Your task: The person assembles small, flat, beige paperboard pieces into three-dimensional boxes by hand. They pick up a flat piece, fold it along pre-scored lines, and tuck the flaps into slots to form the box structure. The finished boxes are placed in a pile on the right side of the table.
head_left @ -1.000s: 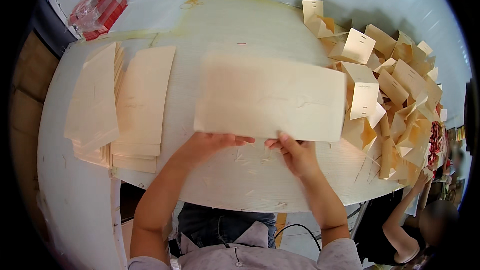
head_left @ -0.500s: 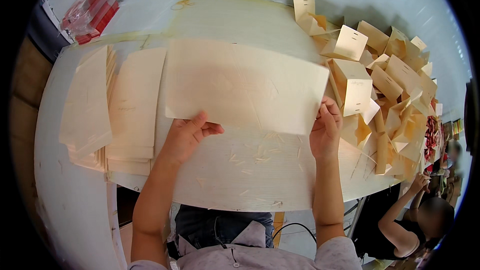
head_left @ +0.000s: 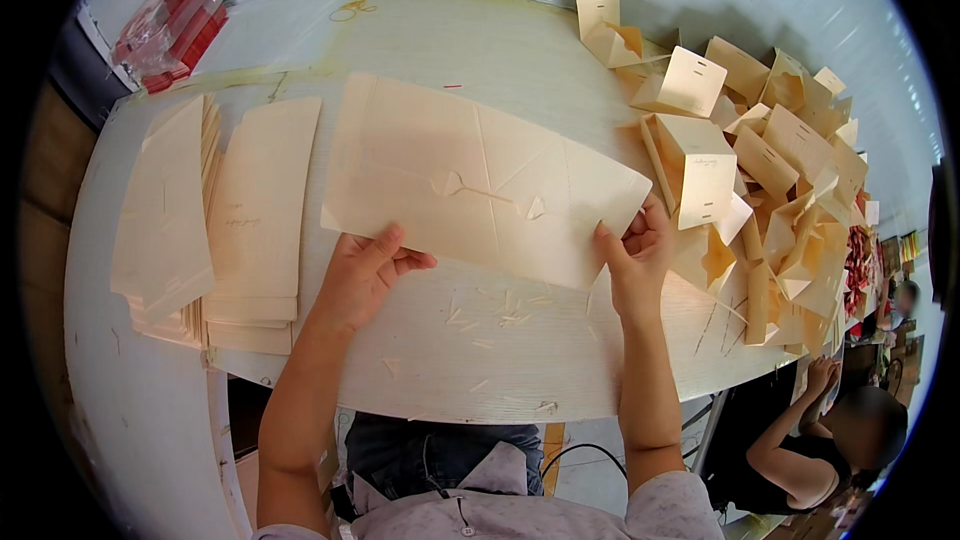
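Between my hands is a flat cream cardboard sheet [head_left: 400, 155], raised over the table. It has crease lines and a cut slot with small cut shapes near its middle. My left hand [head_left: 362, 275] grips its lower left edge, thumb on the near face and fingers beneath. At the right end, my right hand [head_left: 640, 250] pinches the lower corner with the thumb on top; the fingers are partly hidden behind it. To the left lie two stacks of similar flat sheets, a nearer-middle stack [head_left: 262, 210] and an outer stack [head_left: 160, 210].
A heap of folded cream cardboard boxes [head_left: 705, 175] covers the table's right side. Thin paper scraps [head_left: 510, 315] are scattered before me. Red items in clear plastic [head_left: 175, 30] stand at the far left. Another person [head_left: 800, 440] sits at the lower right.
The sheet has tilted, its right end lower, and its creases and cut slot now show clearly. My right thumb has moved onto the sheet's face. A small red strip now shows beyond it.
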### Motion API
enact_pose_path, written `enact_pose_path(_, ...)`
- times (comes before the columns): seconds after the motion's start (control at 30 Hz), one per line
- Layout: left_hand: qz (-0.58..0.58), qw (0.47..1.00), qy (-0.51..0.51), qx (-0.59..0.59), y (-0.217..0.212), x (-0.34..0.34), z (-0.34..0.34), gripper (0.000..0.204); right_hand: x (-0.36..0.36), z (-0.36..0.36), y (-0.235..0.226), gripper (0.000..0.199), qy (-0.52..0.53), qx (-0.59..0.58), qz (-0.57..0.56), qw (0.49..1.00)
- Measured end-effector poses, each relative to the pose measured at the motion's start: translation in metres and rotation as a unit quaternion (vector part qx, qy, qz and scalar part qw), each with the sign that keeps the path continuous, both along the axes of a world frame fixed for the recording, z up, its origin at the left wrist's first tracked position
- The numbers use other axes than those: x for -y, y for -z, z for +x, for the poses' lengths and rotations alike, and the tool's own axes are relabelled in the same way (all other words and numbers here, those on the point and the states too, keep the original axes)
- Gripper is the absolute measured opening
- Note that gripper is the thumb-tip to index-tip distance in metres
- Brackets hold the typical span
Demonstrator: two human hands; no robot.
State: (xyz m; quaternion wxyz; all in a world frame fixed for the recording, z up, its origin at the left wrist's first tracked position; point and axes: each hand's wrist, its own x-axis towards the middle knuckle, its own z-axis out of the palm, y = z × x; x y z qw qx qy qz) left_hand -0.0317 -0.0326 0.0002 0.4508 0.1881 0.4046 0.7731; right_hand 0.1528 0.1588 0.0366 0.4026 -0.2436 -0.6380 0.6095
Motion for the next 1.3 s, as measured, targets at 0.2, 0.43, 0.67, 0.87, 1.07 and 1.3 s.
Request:
enact_pose_path(0.2, -0.041, 0.994, 0.059, -0.083, -0.002, -0.004, 0.017, 0.028, 0.013, -0.005, 0.009, 0.037, -0.072, 0.042, 0.019, 0.996)
enact_pose_path(0.43, -0.013, 0.997, 0.069, -0.027, -0.005, -0.003, 0.011, 0.031, 0.017, -0.003, 0.008, 0.035, -0.191, -0.124, -0.161, 0.96)
enact_pose_path(0.67, -0.001, 0.998, 0.062, -0.001, -0.005, -0.003, 0.011, 0.033, 0.013, -0.002, 0.012, 0.034, -0.202, -0.14, -0.186, 0.951)
enact_pose_path(0.87, 0.022, 0.997, 0.07, 0.028, -0.003, -0.001, 0.007, 0.032, 0.018, 0.0, 0.018, 0.03, -0.216, -0.152, -0.141, 0.954)
enact_pose_path(1.07, 0.036, 0.995, 0.085, 0.035, -0.004, 0.0, 0.008, 0.03, 0.023, -0.002, 0.012, 0.03, -0.167, -0.065, -0.096, 0.979)
enact_pose_path(1.3, 0.03, 0.999, 0.044, 0.012, -0.001, 0.002, 0.006, 0.029, 0.001, -0.002, 0.02, 0.028, -0.098, 0.022, 0.003, 0.995)
